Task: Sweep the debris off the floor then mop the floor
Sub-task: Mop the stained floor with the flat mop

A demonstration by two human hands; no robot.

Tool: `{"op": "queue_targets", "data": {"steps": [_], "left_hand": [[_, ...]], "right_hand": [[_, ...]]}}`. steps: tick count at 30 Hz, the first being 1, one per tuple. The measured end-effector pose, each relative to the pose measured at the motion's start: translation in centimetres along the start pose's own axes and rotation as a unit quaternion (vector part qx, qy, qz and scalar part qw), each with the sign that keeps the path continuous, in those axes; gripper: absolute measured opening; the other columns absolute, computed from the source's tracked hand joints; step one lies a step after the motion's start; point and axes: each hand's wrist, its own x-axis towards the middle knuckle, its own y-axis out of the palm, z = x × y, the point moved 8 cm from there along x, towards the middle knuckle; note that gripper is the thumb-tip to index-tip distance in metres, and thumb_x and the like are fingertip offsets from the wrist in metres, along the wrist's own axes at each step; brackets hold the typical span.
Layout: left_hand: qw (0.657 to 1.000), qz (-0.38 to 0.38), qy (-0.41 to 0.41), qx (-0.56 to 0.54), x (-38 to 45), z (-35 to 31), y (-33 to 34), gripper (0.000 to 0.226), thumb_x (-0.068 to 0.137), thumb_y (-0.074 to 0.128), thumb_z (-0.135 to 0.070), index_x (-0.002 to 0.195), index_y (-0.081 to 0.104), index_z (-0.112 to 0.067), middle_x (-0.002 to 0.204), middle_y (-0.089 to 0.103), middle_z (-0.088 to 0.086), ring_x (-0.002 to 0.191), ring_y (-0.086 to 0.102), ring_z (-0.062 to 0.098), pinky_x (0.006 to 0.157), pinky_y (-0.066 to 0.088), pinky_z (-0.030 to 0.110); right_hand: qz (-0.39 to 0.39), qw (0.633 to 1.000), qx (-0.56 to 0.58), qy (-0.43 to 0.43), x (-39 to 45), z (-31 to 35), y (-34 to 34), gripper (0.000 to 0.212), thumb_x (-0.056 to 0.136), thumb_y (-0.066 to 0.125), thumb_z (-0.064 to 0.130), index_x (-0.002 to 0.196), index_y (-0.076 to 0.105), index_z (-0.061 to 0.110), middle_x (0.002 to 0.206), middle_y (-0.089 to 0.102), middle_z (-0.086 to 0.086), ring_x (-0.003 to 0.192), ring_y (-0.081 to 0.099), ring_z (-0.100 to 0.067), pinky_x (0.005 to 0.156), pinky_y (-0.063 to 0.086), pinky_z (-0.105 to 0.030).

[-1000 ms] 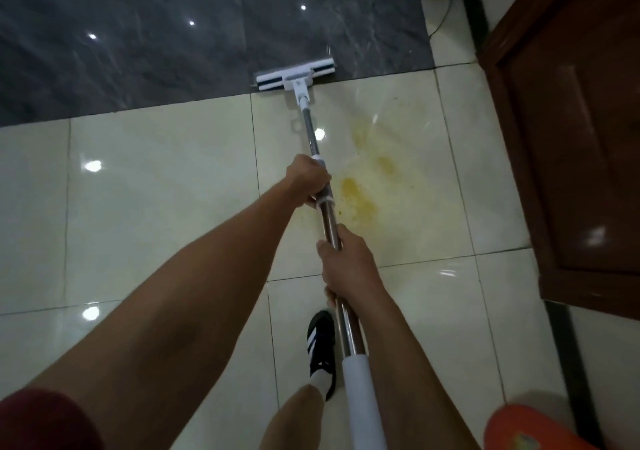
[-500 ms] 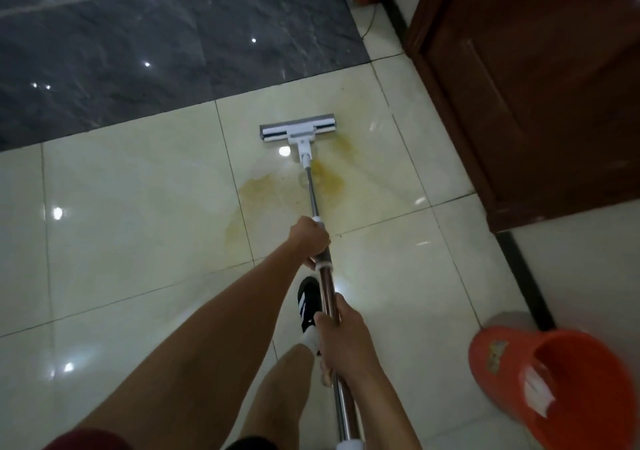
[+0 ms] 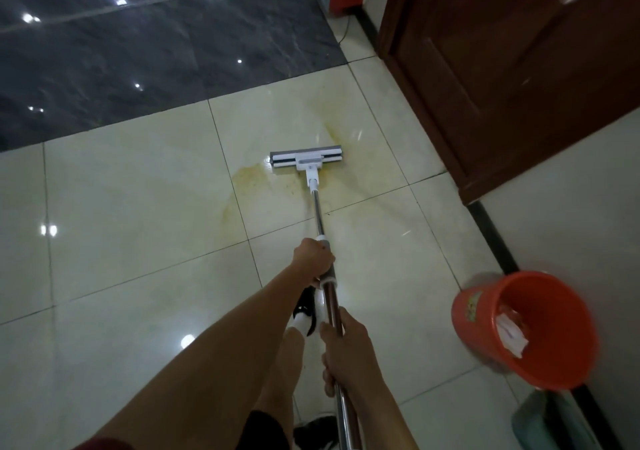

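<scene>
While the mop (image 3: 318, 203) rests its flat white head on the cream tile floor (image 3: 131, 207) at the edge of a smeared yellow stain (image 3: 263, 186), I hold its metal pole in both hands. My left hand (image 3: 313, 257) has its grip wrapped round the pole higher up, and my right hand (image 3: 346, 352) has its grip closed round it nearer my body. An orange bucket (image 3: 485, 314) stands to my right, near a brown wooden door (image 3: 519, 68).
</scene>
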Motion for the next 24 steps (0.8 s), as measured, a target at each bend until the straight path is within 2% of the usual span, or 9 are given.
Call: {"op": "queue_targets", "data": {"steps": [3,5,7,10,14,17,19,22,24], "left_hand": [[0.999,-0.036,0.019,-0.02,2.1,-1.5,-0.6,0.015,0.09,0.068,-0.018,0.089,0.057,-0.008,0.096,0.066,0.014,0.079,0.068,0.026,0.069,0.063,0.039],[0.999,-0.037,0.023,-0.011,3.7,-2.8,-0.8,0.017,0.089,0.068,-0.018,0.08,0.054,-0.012,0.09,0.066,0.013,0.078,0.069,0.027,0.071,0.064,0.041],[0.999,-0.038,0.027,-0.008,5.5,-4.6,-1.6,0.014,0.089,0.066,-0.019,0.083,0.059,-0.009,0.09,0.068,0.013,0.077,0.07,0.026,0.072,0.063,0.041],[0.998,-0.043,0.041,-0.003,9.1,-8.7,-4.0,0.018,0.09,0.066,-0.02,0.101,0.063,-0.006,0.094,0.066,0.013,0.077,0.068,0.024,0.069,0.062,0.037],[0.997,-0.035,0.056,0.031,15.1,-15.5,-7.7,0.03,0.092,0.065,-0.018,0.116,0.059,-0.001,0.109,0.067,0.02,0.094,0.07,0.036,0.079,0.062,0.047],[0.995,-0.018,0.073,0.07,19.8,-21.5,-10.3,0.03,0.094,0.061,-0.015,0.12,0.062,-0.001,0.112,0.069,0.02,0.096,0.071,0.037,0.076,0.063,0.045],[0.991,-0.019,0.09,0.094,22.9,-25.4,-11.9,0.028,0.094,0.06,-0.015,0.118,0.063,0.0,0.112,0.069,0.02,0.098,0.07,0.037,0.08,0.062,0.045],[0.988,-0.041,0.114,0.101,26.8,-30.4,-14.0,0.027,0.096,0.058,-0.018,0.113,0.065,0.001,0.112,0.069,0.021,0.101,0.069,0.038,0.087,0.059,0.045],[0.986,-0.04,0.124,0.103,28.5,-33.4,-15.0,0.025,0.097,0.057,-0.02,0.109,0.065,0.0,0.109,0.07,0.022,0.096,0.072,0.037,0.085,0.06,0.046]], "right_hand": [[-0.011,1.0,0.02,-0.002,1.6,1.2,-0.5,0.018,0.102,0.048,0.023,0.116,0.059,0.024,0.066,0.049,0.002,0.05,0.049,-0.015,0.059,0.047,-0.034],[-0.017,1.0,0.005,0.0,3.0,2.4,-1.0,0.015,0.103,0.047,0.025,0.113,0.057,0.025,0.068,0.051,0.001,0.051,0.051,-0.015,0.059,0.049,-0.033],[-0.02,1.0,0.002,-0.002,4.8,4.3,-1.3,0.013,0.103,0.046,0.026,0.109,0.057,0.026,0.069,0.052,0.0,0.051,0.051,-0.016,0.059,0.05,-0.034],[-0.014,0.999,0.029,-0.004,8.6,8.7,-1.2,0.012,0.103,0.047,0.025,0.109,0.058,0.024,0.07,0.051,0.001,0.05,0.05,-0.013,0.057,0.048,-0.032],[-0.019,0.999,0.032,-0.017,15.0,15.8,-1.0,0.015,0.103,0.048,0.026,0.112,0.058,0.019,0.082,0.052,-0.004,0.062,0.049,-0.013,0.071,0.051,-0.038],[-0.024,0.998,0.062,-0.004,19.9,21.1,-1.4,0.015,0.103,0.049,0.027,0.113,0.057,0.019,0.073,0.054,-0.008,0.047,0.05,-0.014,0.049,0.048,-0.028],[-0.027,0.995,0.091,0.017,23.1,24.4,-1.8,0.016,0.103,0.049,0.029,0.117,0.057,0.022,0.068,0.052,-0.007,0.038,0.046,-0.012,0.039,0.042,-0.023],[-0.019,0.988,0.151,0.034,27.6,29.2,-2.0,0.015,0.103,0.05,0.028,0.115,0.057,0.023,0.059,0.047,-0.004,0.034,0.04,-0.012,0.037,0.039,-0.022],[-0.02,0.987,0.16,0.026,30.0,32.0,-2.5,0.014,0.103,0.05,0.026,0.114,0.057,0.021,0.06,0.048,-0.005,0.033,0.04,-0.012,0.037,0.04,-0.022]]}}
